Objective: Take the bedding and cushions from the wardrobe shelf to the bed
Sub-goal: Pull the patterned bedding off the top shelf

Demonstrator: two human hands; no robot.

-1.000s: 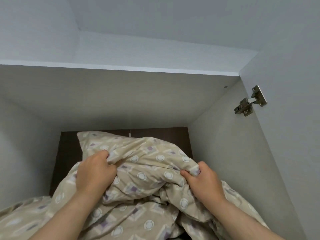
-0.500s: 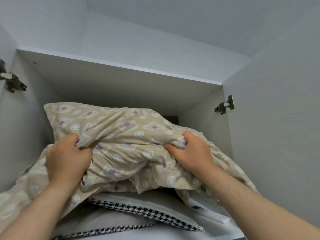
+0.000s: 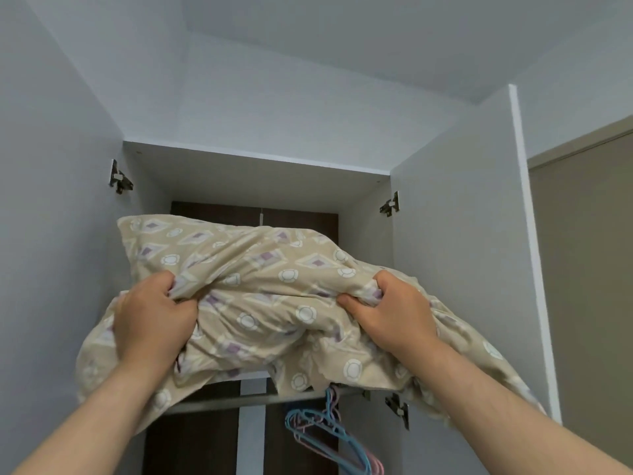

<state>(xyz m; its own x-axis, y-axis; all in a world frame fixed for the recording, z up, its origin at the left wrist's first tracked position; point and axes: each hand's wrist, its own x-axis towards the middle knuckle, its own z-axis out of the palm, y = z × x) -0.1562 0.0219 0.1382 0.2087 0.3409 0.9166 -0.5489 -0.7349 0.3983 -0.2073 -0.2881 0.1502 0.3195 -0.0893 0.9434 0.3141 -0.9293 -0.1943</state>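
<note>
From the head view, both hands are gripping a beige, crumpled duvet printed with white rings and purple diamonds (image 3: 260, 289); the left hand (image 3: 150, 320) is bunching fabric in a closed fist; the right hand (image 3: 390, 313) is pinching a fold tightly; the bedding is hanging in front of the white wardrobe's top shelf (image 3: 253, 401), above blue and pink plastic hangers (image 3: 329, 430).

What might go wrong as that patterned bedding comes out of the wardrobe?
1. The bedding droops below the shelf edge, right above the plastic hangers; a trailing fold might snag them.
2. The left hand and right hand only bunch up fabric, so the loose bulk may sag or slip free.
3. Cloth drapes toward the open right door and its lower hinge, where it could catch.
</note>
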